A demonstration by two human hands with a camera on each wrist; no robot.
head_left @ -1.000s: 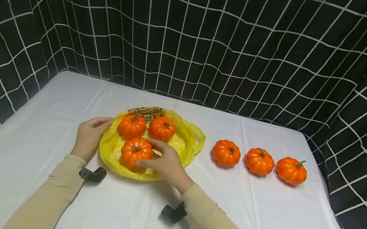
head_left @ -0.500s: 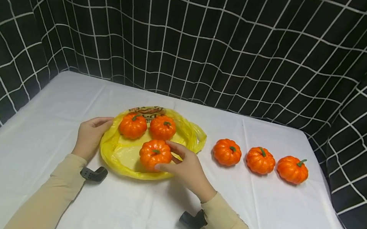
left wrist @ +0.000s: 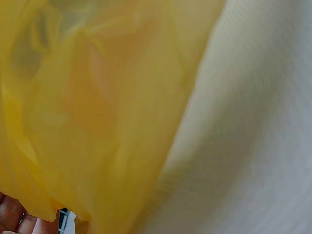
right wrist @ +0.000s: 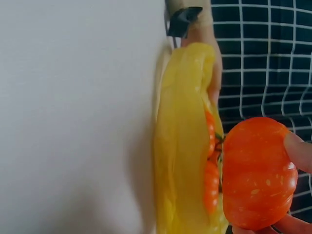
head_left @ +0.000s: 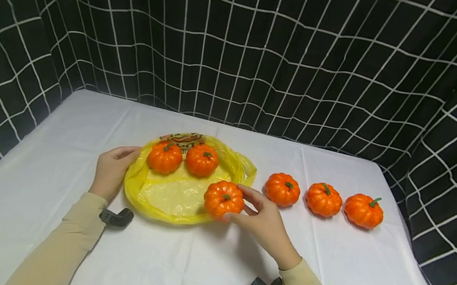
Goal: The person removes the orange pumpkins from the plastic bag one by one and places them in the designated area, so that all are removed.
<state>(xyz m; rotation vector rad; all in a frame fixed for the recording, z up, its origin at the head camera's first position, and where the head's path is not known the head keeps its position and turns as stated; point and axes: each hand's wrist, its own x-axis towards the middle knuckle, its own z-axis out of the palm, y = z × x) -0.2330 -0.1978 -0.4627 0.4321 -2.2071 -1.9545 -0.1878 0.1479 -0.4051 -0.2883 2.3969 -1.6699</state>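
Holding one orange pumpkin (head_left: pixel 220 201) near the middle of the frame, a little below centre, the right hand (head_left: pixel 266 225) has its thumb and fingers pinching the fruit's right side, the green stem facing up. In the head view this pumpkin overlaps the lower right rim of a yellow plastic bag (head_left: pixel 134 188); in the right wrist view it is held clear of the bag, above the rim.

The left hand (head_left: pixel 112 171) is at the bag's left edge, its fingers pinching the rim, the tips mostly hidden by plastic. The bag is spread open on the white table (head_left: pixel 177 270), left of centre, with a dark printed picture at its upper rim and a loose handle at its right.

Two more pumpkins, one on the left (head_left: pixel 164 159) and one on the right (head_left: pixel 202 162), sit side by side in the bag's upper part.

Right of centre, a row of three pumpkins (head_left: pixel 323 201) stands on the table, near one another. Both arms wear beige sleeves (head_left: pixel 61 238). A black curtain (head_left: pixel 233 51) with white grid lines fills the upper frame.
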